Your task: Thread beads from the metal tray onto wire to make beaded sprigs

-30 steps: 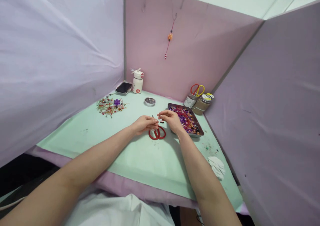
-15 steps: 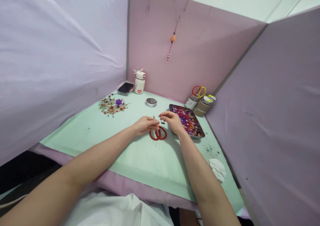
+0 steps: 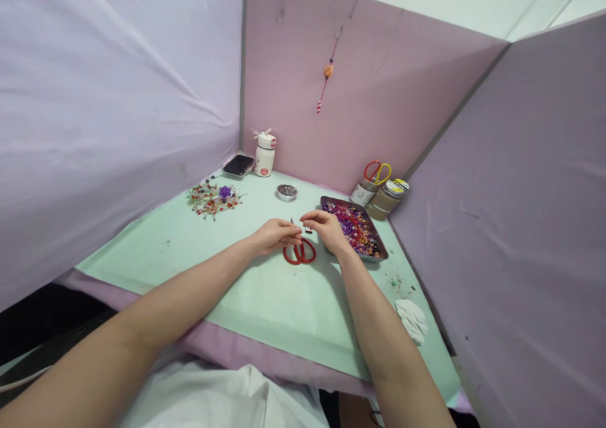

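Observation:
Above a pair of red-handled scissors (image 3: 300, 251) on the table, my left hand (image 3: 278, 235) is closed, thumb and fingers pinched together. My right hand (image 3: 327, 228) faces it just to the right, also pinched. Whatever lies between the fingertips is too small to make out. A small dark and white bit (image 3: 308, 230) shows beneath the right fingers; I cannot tell whether it is held. Right beside the right hand stands a dark metal tray (image 3: 376, 261) full of purple, red and gold beads (image 3: 353, 226).
Beaded strands (image 3: 213, 201) lie at the left, near a phone (image 3: 238, 165) and a white bottle (image 3: 264, 155). A round clear case (image 3: 286, 192) sits mid-table. Two jars (image 3: 388, 199) stand back right, one with scissors. A white cloth (image 3: 411, 321) lies right. A beaded string (image 3: 328, 71) hangs behind.

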